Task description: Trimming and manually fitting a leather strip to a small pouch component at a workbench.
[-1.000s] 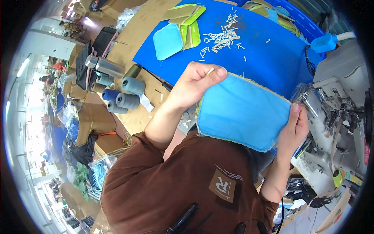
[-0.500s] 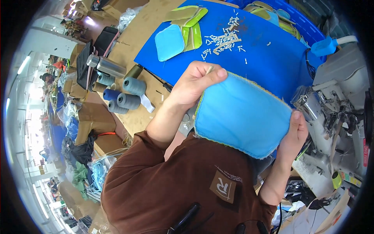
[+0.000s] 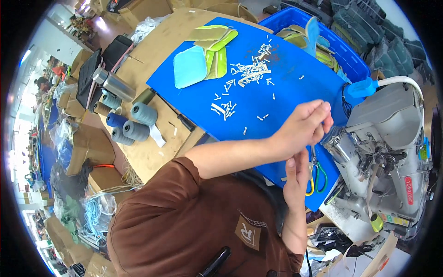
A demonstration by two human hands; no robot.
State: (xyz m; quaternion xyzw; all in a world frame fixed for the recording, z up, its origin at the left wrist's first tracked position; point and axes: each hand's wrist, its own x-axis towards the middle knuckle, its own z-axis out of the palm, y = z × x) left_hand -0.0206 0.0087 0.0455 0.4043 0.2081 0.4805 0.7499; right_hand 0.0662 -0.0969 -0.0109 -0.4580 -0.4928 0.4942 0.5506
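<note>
My left hand (image 3: 304, 125) reaches across my body to the front of the grey sewing machine (image 3: 383, 138), fingertips pinched together close to its needle area. What they pinch is too small to see. My right hand (image 3: 296, 177) is raised just below it, fingers together and pointing up, partly hidden behind the left wrist. Scissors with green and yellow handles (image 3: 317, 179) lie right beside it on the blue board (image 3: 286, 87). The large light blue fabric piece is out of sight.
On the blue board lie a light blue pad (image 3: 189, 67), green pieces (image 3: 218, 48) and scattered white scraps (image 3: 249, 74). Several thread cones (image 3: 134, 122) and a metal flask (image 3: 113, 84) stand on the cardboard-covered table at left. A blue bin (image 3: 344, 51) of pieces sits behind the board.
Both hands held a large light blue fabric piece up in front of me. That piece is gone from view, and both hands have moved to the sewing machine's front.
</note>
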